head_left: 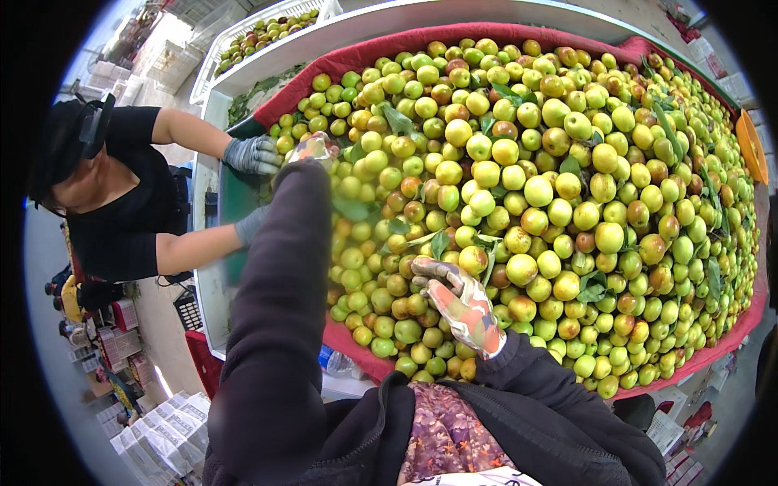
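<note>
A big heap of small round yellow-green fruits with reddish-brown patches, which look like jujubes, lies in front of me. My left hand, in a patterned glove, reaches far forward to the heap's left edge, beside a co-worker's grey-gloved hand. My own dark sleeve hides part of it, and its fingers do not show clearly. Nearer to me, my right hand rests on the fruits in a matching orange, white and green glove. Its fingers are apart and point left, with no fruit seen held in them.
Red cloth lines the white-walled table under the heap. The co-worker stands on the left, arms over a green surface. A white crate of fruits sits beyond; an orange basket is far right. Leaves lie among the fruits.
</note>
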A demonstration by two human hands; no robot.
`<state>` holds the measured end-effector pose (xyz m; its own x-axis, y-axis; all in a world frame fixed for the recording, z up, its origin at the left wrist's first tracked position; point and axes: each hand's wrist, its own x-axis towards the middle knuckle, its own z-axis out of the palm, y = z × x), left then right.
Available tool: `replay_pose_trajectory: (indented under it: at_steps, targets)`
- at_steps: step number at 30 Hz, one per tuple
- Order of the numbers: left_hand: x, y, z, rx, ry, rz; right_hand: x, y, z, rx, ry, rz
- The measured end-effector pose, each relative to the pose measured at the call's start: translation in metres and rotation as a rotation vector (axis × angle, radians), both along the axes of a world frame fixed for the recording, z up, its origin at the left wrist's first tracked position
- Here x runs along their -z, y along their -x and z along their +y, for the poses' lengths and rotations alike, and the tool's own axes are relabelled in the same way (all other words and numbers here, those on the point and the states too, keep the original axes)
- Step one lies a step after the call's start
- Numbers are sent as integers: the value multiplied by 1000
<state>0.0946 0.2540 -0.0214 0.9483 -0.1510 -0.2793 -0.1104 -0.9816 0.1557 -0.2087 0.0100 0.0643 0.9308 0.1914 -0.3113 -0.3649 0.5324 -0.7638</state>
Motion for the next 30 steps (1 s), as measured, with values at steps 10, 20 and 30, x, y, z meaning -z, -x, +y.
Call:
replay_pose_trajectory:
  at_steps: [10,20,30]
  targets:
    - [-85,36,-84,338,934,268,-11,-4,-10,28,-532,237]
    - [8,-7,-71,443,358,-122,-14,-7,-10,-136,-27,158]
    - [-31,125,34,362,170,-313,-16,-5,-8,-144,-101,214]
